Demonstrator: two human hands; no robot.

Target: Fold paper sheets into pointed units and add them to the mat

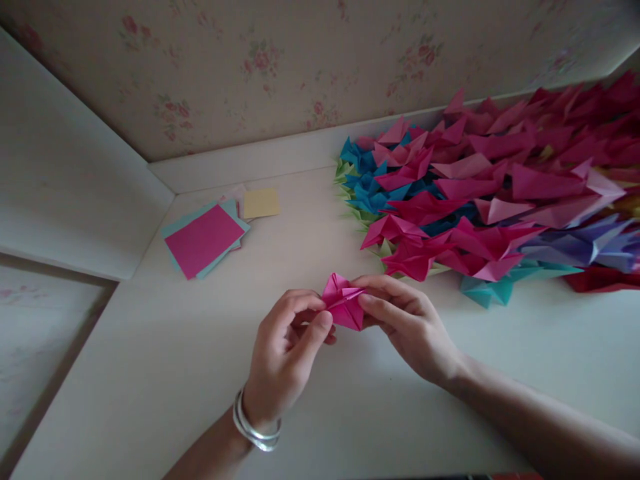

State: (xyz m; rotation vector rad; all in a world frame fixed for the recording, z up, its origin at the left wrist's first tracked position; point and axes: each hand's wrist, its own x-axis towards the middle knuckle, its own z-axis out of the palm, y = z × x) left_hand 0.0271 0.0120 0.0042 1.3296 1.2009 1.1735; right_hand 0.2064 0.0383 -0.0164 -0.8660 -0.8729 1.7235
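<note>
A small piece of bright pink folded paper [344, 307] is held between both hands above the white tabletop. My left hand [293, 340] pinches its left corner between thumb and fingers; silver bangles circle that wrist. On the opposite side, my right hand [403, 320] grips the right edge, its thumb pressing near a raised narrow fold. Creases run across the paper's face, and its underside is hidden.
A large heap of folded paper pieces [475, 193] in pink, blue, green and purple covers the back right. Flat square sheets [204, 240], pink over light blue, lie at the left beside a yellow sheet [261, 203]. A floral wall [300, 73] rises behind the white table [165, 360].
</note>
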